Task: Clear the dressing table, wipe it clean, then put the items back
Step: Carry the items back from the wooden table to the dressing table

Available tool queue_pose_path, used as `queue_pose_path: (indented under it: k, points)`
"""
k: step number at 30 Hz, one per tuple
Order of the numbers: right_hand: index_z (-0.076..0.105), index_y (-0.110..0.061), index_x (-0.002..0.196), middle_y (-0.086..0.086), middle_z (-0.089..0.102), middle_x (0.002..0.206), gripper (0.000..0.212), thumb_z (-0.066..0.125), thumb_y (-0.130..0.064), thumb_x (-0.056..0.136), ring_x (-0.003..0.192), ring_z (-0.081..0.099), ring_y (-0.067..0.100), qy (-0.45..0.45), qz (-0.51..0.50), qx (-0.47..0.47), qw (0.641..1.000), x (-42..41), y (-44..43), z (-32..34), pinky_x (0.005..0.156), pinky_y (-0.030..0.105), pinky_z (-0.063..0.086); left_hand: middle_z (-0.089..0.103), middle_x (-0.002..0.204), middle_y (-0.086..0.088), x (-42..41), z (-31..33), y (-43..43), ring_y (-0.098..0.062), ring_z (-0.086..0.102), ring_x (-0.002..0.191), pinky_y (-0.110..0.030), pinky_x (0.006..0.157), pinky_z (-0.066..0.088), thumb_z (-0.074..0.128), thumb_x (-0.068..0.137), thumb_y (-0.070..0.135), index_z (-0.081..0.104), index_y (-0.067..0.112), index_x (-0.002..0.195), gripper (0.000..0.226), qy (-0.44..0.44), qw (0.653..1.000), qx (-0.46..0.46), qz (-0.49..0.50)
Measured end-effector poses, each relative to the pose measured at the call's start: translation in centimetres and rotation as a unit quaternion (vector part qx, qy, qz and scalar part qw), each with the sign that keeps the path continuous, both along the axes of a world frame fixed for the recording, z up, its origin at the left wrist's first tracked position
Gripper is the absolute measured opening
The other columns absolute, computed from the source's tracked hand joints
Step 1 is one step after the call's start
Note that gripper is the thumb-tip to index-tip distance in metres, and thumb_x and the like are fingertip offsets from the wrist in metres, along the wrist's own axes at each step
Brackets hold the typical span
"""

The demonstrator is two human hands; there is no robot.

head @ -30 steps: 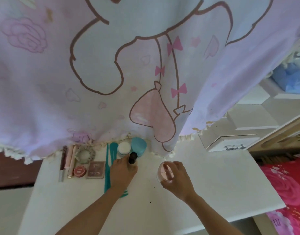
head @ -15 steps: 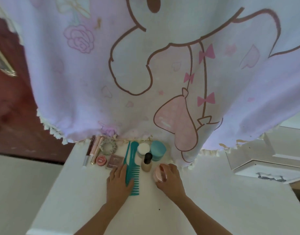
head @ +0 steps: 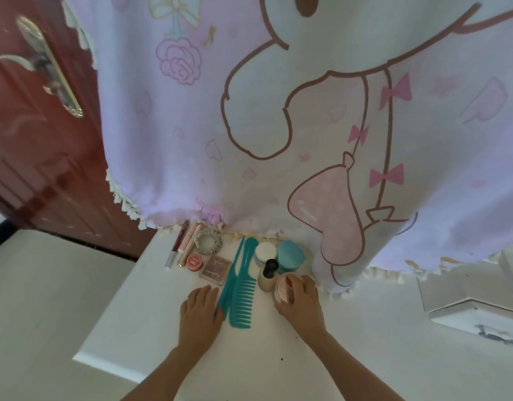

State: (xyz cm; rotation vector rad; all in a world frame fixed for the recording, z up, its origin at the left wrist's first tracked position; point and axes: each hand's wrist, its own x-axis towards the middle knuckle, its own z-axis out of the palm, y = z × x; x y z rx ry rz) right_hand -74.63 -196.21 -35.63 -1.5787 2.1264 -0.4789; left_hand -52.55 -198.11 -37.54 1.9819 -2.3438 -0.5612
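Note:
On the white dressing table (head: 365,337) my right hand (head: 301,305) grips a round pink jar (head: 284,287), set down beside a beige bottle with a black cap (head: 267,274). My left hand (head: 200,311) lies flat on the table, its fingers touching the thin teal comb (head: 230,280). A wide-tooth teal comb (head: 245,287) lies next to it. Behind stand a white jar (head: 265,251) and a teal jar (head: 291,256). Further left are a pink palette (head: 215,266), a small red tin (head: 194,261), a scrunchie (head: 208,241) and two slim tubes (head: 181,244).
A pink cartoon-print cloth with a fringe (head: 278,125) hangs over the back of the table. A red-brown door with a metal handle (head: 46,68) stands at the left. White drawer units (head: 475,311) sit at the right.
My left hand let go of the black-capped bottle and moved to the combs. My right hand brought the pink jar down beside the bottle. The camera turned left.

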Motion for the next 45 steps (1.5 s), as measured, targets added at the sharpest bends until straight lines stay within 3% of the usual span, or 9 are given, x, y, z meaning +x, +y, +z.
queue_pose_path:
  k: [7,10,13,16,24,27,31,38,45]
  points:
    - [0.036,-0.022,0.134,0.007,0.020,0.146,0.058,0.056,-0.041,0.083,0.134,0.019,0.022,0.012,0.048,-0.051,0.997,-1.1,0.2,3.7,0.107,0.028,0.025,0.044,0.139,-0.004,-1.0,1.6,0.5,-0.023,0.035,0.130,-0.037,0.108,0.029,0.044,0.093,0.029,0.042,0.014,0.134,0.044,0.095,0.994,-0.006,0.059]
    - [0.051,-0.016,0.124,0.010,0.036,0.137,0.073,0.032,-0.060,0.069,0.128,0.031,0.025,0.032,0.076,-0.109,0.991,-0.2,0.0,6.0,0.104,0.036,0.035,0.044,0.140,-0.006,-1.1,2.3,0.8,-0.023,0.035,0.130,-0.037,0.107,0.030,0.045,0.093,0.027,0.042,0.012,0.134,0.044,0.117,0.988,-0.035,0.093]
    - [0.067,-0.015,0.089,0.006,0.061,0.101,0.046,0.042,-0.050,0.071,0.100,0.045,0.017,0.081,0.146,-0.230,0.959,1.6,-0.8,7.2,0.075,0.034,0.051,0.046,0.138,-0.007,-0.8,4.2,1.3,-0.025,0.037,0.129,-0.038,0.106,0.031,0.049,0.091,0.023,0.045,0.011,0.132,0.043,0.135,0.979,-0.068,0.139]
    - [0.067,-0.016,0.079,0.003,0.063,0.089,0.038,0.045,-0.046,0.071,0.091,0.044,0.014,0.074,0.241,-0.255,0.934,4.5,-1.2,7.2,0.074,0.026,0.046,0.052,0.132,-0.010,0.4,6.0,2.8,-0.029,0.041,0.124,-0.042,0.103,0.033,0.054,0.089,0.018,0.049,0.009,0.128,0.040,0.158,0.961,-0.121,0.191]
    - [0.068,-0.015,0.078,0.008,0.065,0.093,0.039,0.044,-0.046,0.073,0.098,0.050,0.020,0.020,0.452,-0.208,0.867,14.0,0.3,5.6,0.074,0.037,0.050,0.061,0.115,-0.018,7.7,8.2,11.1,-0.037,0.050,0.112,-0.045,0.091,0.042,0.039,0.081,0.039,0.056,0.000,0.118,0.057,0.188,0.895,-0.214,0.344]
    - [0.068,-0.010,0.079,0.013,0.064,0.094,0.039,0.048,-0.043,0.073,0.094,0.060,0.032,0.005,0.501,-0.182,0.846,17.5,1.8,6.2,0.071,0.042,0.049,0.060,0.117,-0.018,11.0,8.4,14.1,-0.038,0.048,0.115,-0.044,0.093,0.040,0.046,0.081,0.027,0.055,-0.001,0.119,0.048,0.169,0.874,-0.223,0.397]
    - [0.068,-0.008,0.081,0.013,0.063,0.097,0.024,0.063,-0.030,0.073,0.101,0.053,0.027,-0.001,0.547,-0.185,0.817,21.8,4.2,7.2,0.074,0.040,0.047,0.058,0.121,-0.018,15.1,8.4,18.1,-0.037,0.044,0.119,-0.044,0.098,0.038,0.055,0.086,0.016,0.053,-0.001,0.121,0.039,0.160,0.847,-0.241,0.446]
    - [0.067,-0.010,0.066,0.009,0.064,0.080,0.020,0.066,-0.029,0.061,0.077,0.064,0.033,0.027,0.610,-0.216,0.762,31.0,10.9,10.3,0.061,0.037,0.051,0.053,0.128,-0.014,22.6,11.5,27.7,-0.031,0.039,0.125,-0.040,0.103,0.033,0.054,0.089,0.012,0.049,0.002,0.127,0.040,0.141,0.812,-0.286,0.489]
    - [0.065,-0.004,0.101,0.014,0.057,0.114,0.027,0.064,-0.025,0.084,0.113,0.046,0.031,-0.025,0.637,-0.275,0.720,43.9,22.9,15.8,0.091,0.038,0.035,0.051,0.131,-0.012,34.8,17.3,42.9,-0.029,0.037,0.126,-0.041,0.105,0.030,0.052,0.090,0.015,0.048,0.006,0.128,0.039,0.047,0.759,-0.367,0.535]
